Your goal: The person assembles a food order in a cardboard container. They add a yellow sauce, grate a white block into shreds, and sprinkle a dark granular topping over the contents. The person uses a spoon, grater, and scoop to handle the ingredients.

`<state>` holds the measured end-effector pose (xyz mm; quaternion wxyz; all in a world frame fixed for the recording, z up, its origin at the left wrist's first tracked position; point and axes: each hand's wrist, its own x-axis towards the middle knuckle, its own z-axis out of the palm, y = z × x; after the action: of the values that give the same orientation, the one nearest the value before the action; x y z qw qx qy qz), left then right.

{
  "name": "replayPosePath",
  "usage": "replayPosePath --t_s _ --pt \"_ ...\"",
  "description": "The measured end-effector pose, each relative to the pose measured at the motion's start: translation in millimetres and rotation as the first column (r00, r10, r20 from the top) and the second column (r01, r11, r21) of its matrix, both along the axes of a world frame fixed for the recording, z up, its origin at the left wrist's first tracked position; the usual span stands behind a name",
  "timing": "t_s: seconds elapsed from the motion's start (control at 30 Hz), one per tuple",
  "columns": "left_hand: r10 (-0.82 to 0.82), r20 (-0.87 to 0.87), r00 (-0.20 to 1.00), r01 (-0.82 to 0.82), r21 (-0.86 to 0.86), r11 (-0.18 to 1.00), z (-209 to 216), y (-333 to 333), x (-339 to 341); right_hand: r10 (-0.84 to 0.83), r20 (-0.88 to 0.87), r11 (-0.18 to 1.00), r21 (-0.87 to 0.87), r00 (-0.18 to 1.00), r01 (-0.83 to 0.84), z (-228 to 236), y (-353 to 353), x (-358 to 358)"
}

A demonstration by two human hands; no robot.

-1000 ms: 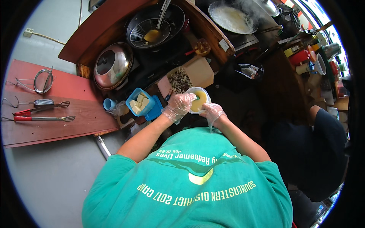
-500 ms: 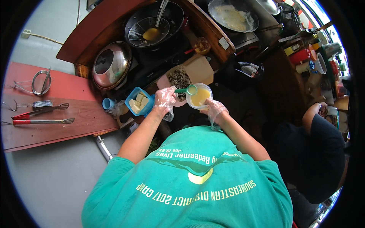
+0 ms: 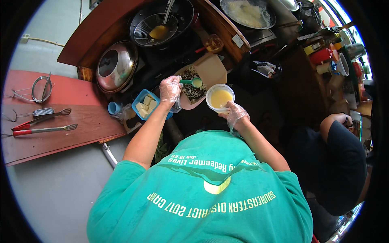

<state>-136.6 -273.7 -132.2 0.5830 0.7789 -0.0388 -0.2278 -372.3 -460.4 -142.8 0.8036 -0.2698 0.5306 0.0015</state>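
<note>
In a clear plastic glove, my left hand (image 3: 170,88) is closed round the handle of a green measuring spoon (image 3: 196,82), whose bowl holds pale yellow stuff. The spoon hovers over an open takeout box (image 3: 212,69) filled with dark and white shredded food (image 3: 193,92). My right hand (image 3: 236,114), also gloved, grips a round clear plastic tub (image 3: 229,87) from its near right side. Yellow liquid (image 3: 221,98) fills part of the tub. Left of my left hand, a blue container (image 3: 141,96) holds several pale yellow blocks (image 3: 144,109).
A wok (image 3: 187,16) with a strainer and ladle stands at the back, near a domed metal lid (image 3: 117,67). Tongs (image 3: 48,129) and a sieve (image 3: 41,88) lie on the red-brown board (image 3: 87,131) at left. Another person (image 3: 324,162) is close at right.
The spoon has moved away from the tub's rim to over the box, carried left and up by my left hand. The tub has shifted slightly right in my right hand.
</note>
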Motion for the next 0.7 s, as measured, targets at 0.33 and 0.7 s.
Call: replayPosePath --t_s 0.33,0.7 --pt "-0.047 0.152 0.987 0.032 0.097 0.995 -6.8 34.3 9.4 -0.018 -0.010 1.000 0.017 1.000 0.018 6.1 -10.2 -10.9" --pt "-0.063 0.196 0.979 0.041 0.116 0.992 4.1 18.4 -6.5 -0.007 -0.012 0.999 0.031 1.000 0.007 -2.4 -12.1 -9.5"
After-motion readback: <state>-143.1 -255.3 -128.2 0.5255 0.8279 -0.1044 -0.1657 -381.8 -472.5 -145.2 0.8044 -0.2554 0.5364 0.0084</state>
